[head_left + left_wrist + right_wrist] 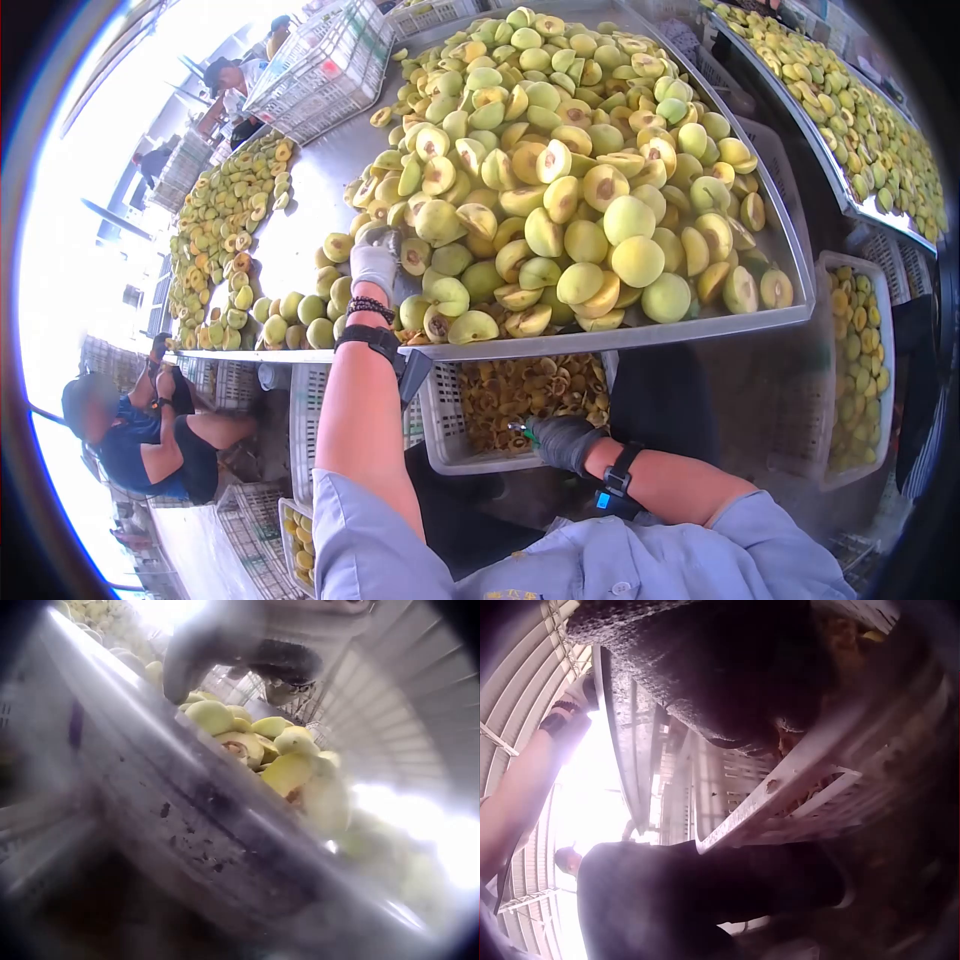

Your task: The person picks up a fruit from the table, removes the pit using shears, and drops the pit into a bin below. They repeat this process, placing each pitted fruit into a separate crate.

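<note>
The left hand (375,262), in a pale glove with dark fingertips, reaches into the front left of a heap of halved and whole yellow-green fruit (560,200). In the left wrist view this hand (247,656) is above several fruits (210,718), its thumb and fingers apart; whether a fingertip touches one is unclear. A dark-gloved right hand (565,443) grips a small green-handled tool (530,433) above a crate (450,465) of brownish fruit pieces (530,395). The right wrist view shows the glove (720,675) close up, but the tool is hidden there.
The metal table's raised rim (600,338) runs between the two hands. More fruit lies at the table's left (215,220). A white crate (325,70) stands at the back, and a fruit-filled crate (828,400) is at the right. A seated person (150,430) works at lower left.
</note>
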Motion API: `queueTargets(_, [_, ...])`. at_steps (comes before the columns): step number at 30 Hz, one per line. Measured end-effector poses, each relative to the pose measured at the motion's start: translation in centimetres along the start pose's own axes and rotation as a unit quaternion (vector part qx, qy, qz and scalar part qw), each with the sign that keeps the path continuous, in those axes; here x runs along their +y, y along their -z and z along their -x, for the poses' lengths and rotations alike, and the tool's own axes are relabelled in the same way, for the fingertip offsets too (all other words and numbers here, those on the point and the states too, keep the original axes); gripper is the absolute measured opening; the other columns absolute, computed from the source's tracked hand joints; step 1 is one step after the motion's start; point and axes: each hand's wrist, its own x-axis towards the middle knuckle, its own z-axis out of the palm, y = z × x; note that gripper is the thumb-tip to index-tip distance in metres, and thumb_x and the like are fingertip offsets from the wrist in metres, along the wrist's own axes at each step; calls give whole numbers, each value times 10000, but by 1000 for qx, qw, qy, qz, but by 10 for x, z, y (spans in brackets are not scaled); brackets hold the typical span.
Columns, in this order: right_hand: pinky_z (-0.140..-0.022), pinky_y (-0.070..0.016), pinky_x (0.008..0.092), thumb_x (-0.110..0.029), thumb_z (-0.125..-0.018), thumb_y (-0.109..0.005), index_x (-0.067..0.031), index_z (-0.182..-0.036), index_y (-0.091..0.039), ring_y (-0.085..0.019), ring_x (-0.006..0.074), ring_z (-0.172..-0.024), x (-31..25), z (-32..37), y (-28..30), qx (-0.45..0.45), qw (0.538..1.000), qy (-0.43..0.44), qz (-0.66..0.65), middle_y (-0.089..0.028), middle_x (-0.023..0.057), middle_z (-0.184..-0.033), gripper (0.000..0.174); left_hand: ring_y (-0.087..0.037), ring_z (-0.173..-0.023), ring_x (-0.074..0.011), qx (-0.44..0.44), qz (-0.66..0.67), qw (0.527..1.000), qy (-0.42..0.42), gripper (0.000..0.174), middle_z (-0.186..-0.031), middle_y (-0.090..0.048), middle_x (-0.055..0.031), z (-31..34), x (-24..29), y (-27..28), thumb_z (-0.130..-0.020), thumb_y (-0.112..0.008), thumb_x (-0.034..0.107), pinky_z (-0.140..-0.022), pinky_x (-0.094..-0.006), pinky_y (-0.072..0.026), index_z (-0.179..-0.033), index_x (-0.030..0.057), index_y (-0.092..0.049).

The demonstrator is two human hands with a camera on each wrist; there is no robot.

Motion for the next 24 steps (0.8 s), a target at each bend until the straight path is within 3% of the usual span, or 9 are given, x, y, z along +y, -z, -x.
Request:
queueTargets(3, [-650, -440, 426, -153, -782, -477, -35, -893, -524, -578, 333, -769, -3, -3, 3, -16, 1000, -8, -21, -588, 199, -817, 168, -506, -583, -59, 17, 215, 974, 67, 248, -787, -588, -6, 17, 10, 15, -754, -633, 107, -507, -172, -408, -988, 32, -595])
queueTargets(5, [-638, -446, 405, -162, -793, -492, -33, -914, -514, -586, 309, -752, -3, -2, 3, 49, 996, 44, -63, -596, 173, -812, 179, -517, -625, -51, 28, 202, 979, 25, 263, -827, -587, -9, 53, 40, 33, -772, -595, 49, -535, -151, -407, -1031, 8, -564])
queueTargets(7, [-625, -451, 384, -171, -803, -508, -30, -935, -503, -594, 284, -735, -8, 0, 4, 109, 984, 95, -104, -605, 147, -807, 193, -512, -782, -77, 1, 273, 962, 0, 305, -924, -561, -51, 97, 63, 48, -765, -527, -81, -725, -173, -431, -1064, -20, -522])
queueTargets(9, [-590, -451, 303, -193, -825, -529, -45, -954, -499, -564, 162, -661, -27, 5, 19, 128, 848, 93, -505, -587, 48, -754, 198, -510, -912, -101, -32, 193, 980, -47, 364, -1045, -516, -62, 143, 73, 53, -763, -458, -130, -805, -198, -418, -1105, -9, -492])
queueTargets(12, [-389, -374, 191, -278, -821, -554, -72, -1043, -487, -484, 54, -514, -55, 15, 56, 51, 755, 104, -645, -524, -32, -725, 310, -491, -1004, -159, -63, 145, 985, -68, 443, -1102, -488, -93, 207, 90, 49, -719, -476, -123, -838, -238, -405, -1147, -11, -461])
queueTargets(15, [-395, -364, 183, -183, -837, -527, -85, -930, -494, -457, 52, -500, -70, 15, 64, 53, 707, 114, -696, -499, -10, -661, 139, -468, -1061, -209, -76, 72, 988, -111, 571, -1164, -457, -124, 252, 97, 38, -666, -556, -92, -887, -280, -382, -1208, -2, -398])
queueTargets(16, [-330, -335, 189, -167, -831, -533, -84, -910, -482, -457, 62, -470, -75, 16, 67, 71, 757, 56, -647, -486, -7, -642, 126, -465, -1064, -206, -78, 84, 987, -117, 598, -1172, -453, -122, 264, 104, 35, -660, -569, -89, -891, -282, -381, -1221, -1, -380])
queueTargets(20, [-331, -373, 197, -150, -822, -540, -81, -908, -474, -483, 75, -495, -80, 29, 59, 98, 703, 58, -702, -514, 16, -706, 128, -424, -1080, -173, -91, 313, 944, -57, 556, -1204, -410, -112, 289, 95, 18, -785, -569, 91, -907, -276, -358, -1266, -6, -307])
queueTargets(24, [-369, -413, 262, -128, -807, -550, -70, -928, -464, -492, 121, -486, -80, 25, 39, 107, 732, 35, -671, -528, 50, -737, 159, -454, -998, -155, -50, 378, 924, 24, 382, -1127, -449, -91, 300, 78, 2, -879, -447, 184, -872, -264, -374, -1211, 3, -387])
